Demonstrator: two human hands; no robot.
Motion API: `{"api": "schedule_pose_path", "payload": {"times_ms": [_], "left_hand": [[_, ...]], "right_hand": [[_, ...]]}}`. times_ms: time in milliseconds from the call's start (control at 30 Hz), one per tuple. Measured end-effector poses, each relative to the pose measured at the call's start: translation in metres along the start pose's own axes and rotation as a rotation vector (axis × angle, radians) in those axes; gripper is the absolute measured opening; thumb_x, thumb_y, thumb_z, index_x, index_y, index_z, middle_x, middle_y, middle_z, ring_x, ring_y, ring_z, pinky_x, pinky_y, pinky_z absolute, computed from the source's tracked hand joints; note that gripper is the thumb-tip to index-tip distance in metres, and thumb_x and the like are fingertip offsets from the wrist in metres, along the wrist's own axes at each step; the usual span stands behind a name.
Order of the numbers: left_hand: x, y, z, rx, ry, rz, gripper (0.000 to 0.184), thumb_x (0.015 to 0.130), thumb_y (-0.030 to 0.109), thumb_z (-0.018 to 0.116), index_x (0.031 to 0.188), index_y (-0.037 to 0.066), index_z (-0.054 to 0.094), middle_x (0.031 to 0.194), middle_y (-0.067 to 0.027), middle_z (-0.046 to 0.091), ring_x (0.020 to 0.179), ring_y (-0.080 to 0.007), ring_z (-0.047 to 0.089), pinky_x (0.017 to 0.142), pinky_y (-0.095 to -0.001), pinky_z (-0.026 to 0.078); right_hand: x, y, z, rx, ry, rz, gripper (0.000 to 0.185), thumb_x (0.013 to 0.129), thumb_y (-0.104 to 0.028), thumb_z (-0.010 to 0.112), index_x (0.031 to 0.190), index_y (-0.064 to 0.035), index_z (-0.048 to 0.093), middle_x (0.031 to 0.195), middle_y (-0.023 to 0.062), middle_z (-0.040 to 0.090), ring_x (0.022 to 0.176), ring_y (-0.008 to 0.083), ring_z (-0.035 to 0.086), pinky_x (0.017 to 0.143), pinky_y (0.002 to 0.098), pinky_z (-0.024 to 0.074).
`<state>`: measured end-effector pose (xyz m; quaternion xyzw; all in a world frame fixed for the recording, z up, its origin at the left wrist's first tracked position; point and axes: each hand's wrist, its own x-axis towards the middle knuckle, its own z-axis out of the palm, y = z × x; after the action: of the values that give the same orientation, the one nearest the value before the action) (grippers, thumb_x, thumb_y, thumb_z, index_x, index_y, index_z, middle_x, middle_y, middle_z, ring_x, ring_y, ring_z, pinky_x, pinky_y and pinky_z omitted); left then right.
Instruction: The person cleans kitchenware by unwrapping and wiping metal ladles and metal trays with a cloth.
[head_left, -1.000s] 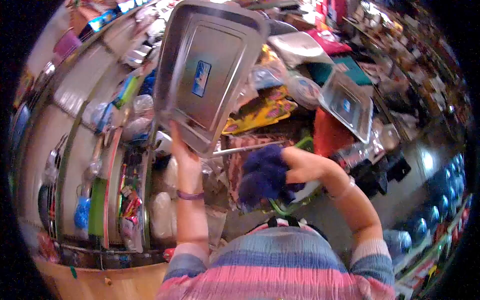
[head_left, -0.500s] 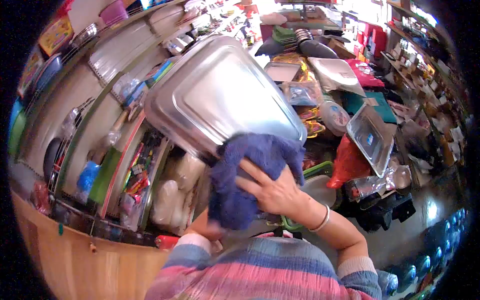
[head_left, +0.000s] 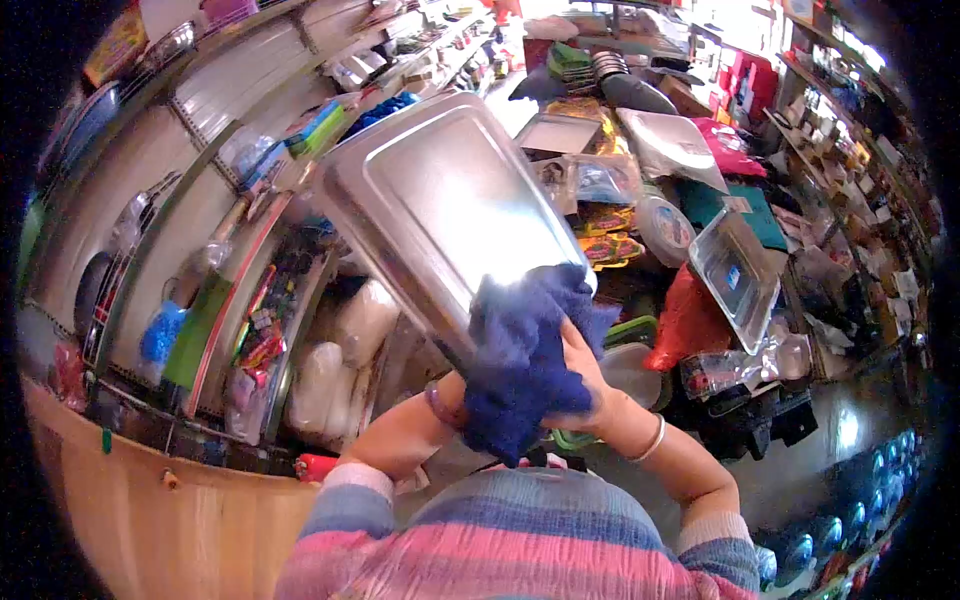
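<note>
A large metal tray (head_left: 450, 190) is held up in front of me, tilted, its smooth underside facing me and shining with glare. My right hand (head_left: 585, 385) is closed on a dark blue cloth (head_left: 520, 370), which lies against the tray's lower right corner. Only the wrist and forearm of my left arm show, reaching toward the tray's near edge; the cloth and tray hide the left hand's fingers.
Shelves with packaged goods (head_left: 200, 320) stand on the left, above a wooden panel (head_left: 220, 520). Ahead is a pile with another metal tray (head_left: 735, 280), a red bag (head_left: 685, 320) and a round packaged item (head_left: 665, 230). Blue rounded objects (head_left: 825, 540) line the lower right.
The tray, first showing its labelled inner side, has been turned over to show its underside. My right hand has brought the cloth from beside the tray onto its lower corner.
</note>
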<state>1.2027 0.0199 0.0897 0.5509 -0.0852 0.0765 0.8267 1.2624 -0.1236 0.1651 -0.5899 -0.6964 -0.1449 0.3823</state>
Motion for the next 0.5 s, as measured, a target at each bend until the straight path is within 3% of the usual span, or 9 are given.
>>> {"api": "schedule_pose_path", "payload": {"times_ms": [167,233,300,367,500], "left_hand": [[-0.003,0.004,-0.004,0.013,0.07,0.042,0.041,0.09,0.027,0.045,0.125,0.005,0.04,0.108,-0.0086,0.053,0.084,-0.0177,0.048,0.073,-0.0333,0.041],[-0.001,0.008,-0.004,0.006,0.101,0.075,0.041,0.09,0.027,0.044,0.125,0.005,0.04,0.109,-0.0086,0.053,0.085,-0.0179,0.047,0.074,-0.0333,0.041],[0.004,0.011,-0.005,0.006,0.124,0.11,0.041,0.09,0.027,0.044,0.125,0.005,0.04,0.109,-0.0086,0.052,0.086,-0.018,0.047,0.075,-0.0334,0.041],[0.012,0.014,-0.005,0.005,0.137,0.145,0.041,0.09,0.027,0.044,0.125,0.005,0.04,0.11,-0.0087,0.052,0.087,-0.0181,0.047,0.076,-0.0334,0.04],[0.02,0.018,-0.005,0.001,0.152,0.183,0.041,0.091,0.027,0.043,0.125,0.005,0.039,0.111,-0.0087,0.052,0.089,-0.0184,0.047,0.078,-0.0335,0.04]], "right_hand": [[0.033,0.0,-0.011,-0.116,-0.012,-0.227,0.054,0.069,-0.03,0.054,0.118,-0.0098,0.05,0.122,0.0109,0.047,0.114,0.0268,0.042,0.094,0.0411,0.033],[0.057,-0.012,-0.03,-0.13,0.143,-0.13,0.046,0.069,-0.025,0.057,0.111,-0.0081,0.053,0.118,0.0079,0.049,0.111,0.0252,0.042,0.089,0.04,0.0356],[0.079,-0.016,-0.045,-0.206,0.284,-0.222,0.046,0.068,-0.025,0.059,0.11,-0.0073,0.054,0.118,0.0077,0.049,0.111,0.0252,0.042,0.089,0.0428,0.035],[0.098,-0.021,-0.058,-0.33,0.412,-0.268,0.047,0.066,-0.029,0.058,0.107,-0.0068,0.056,0.112,0.0127,0.049,0.104,0.0304,0.045,0.087,0.0426,0.0377],[0.118,-0.022,-0.077,-0.45,0.392,-0.398,0.046,0.067,-0.03,0.058,0.106,-0.0048,0.057,0.107,0.0161,0.05,0.101,0.0344,0.047,0.087,0.0438,0.0384]]}}
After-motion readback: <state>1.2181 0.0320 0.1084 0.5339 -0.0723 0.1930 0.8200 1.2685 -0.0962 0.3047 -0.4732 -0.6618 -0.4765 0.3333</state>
